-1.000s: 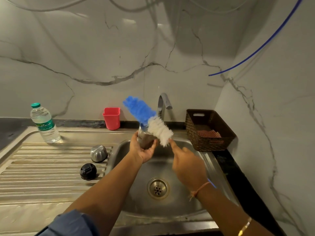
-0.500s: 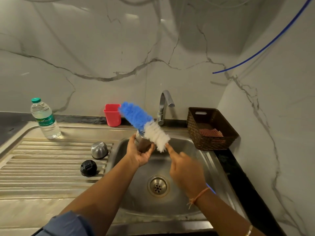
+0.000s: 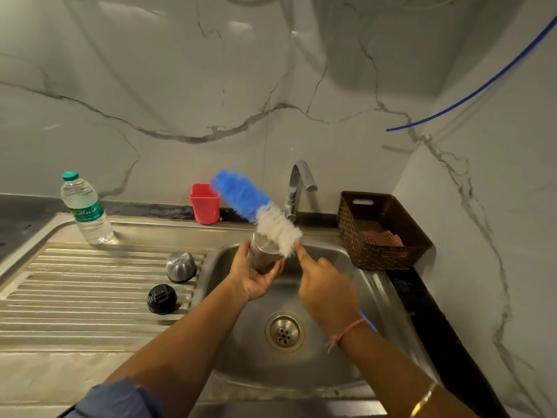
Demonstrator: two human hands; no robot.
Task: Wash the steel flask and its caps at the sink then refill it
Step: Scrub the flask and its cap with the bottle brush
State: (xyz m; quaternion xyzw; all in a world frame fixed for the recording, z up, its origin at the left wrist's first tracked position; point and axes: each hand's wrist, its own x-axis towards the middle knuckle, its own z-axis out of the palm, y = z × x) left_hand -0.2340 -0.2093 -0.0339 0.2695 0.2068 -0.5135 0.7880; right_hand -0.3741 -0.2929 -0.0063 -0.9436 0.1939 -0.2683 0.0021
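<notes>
At the far left of the steel draining board (image 3: 60, 297) a clear water bottle (image 3: 86, 208) with a green cap stands upright. Further right on the ribs lie the 2 caps: a domed steel cap (image 3: 180, 266) and, nearer the camera, a black cap (image 3: 162, 298), close together but apart. A red cup (image 3: 205, 203) stands against the marble wall behind them. Over the sink (image 3: 376, 285) the left hand (image 3: 256, 277) is curled around the lower body of the steel flask (image 3: 264, 256), holding it up above the basin with its mouth tilted away. A bottle brush (image 3: 259, 211), blue at the tip and white nearer the handle, slants across the flask's top; whether its bristles touch the rim is blurred. The right hand (image 3: 327, 289) is closed on what seems to be the brush handle, index finger stretched along it toward the white bristles. The tap (image 3: 297, 188) rises behind, and a brown woven basket (image 3: 382, 233) holding a reddish cloth sits at the right.
</notes>
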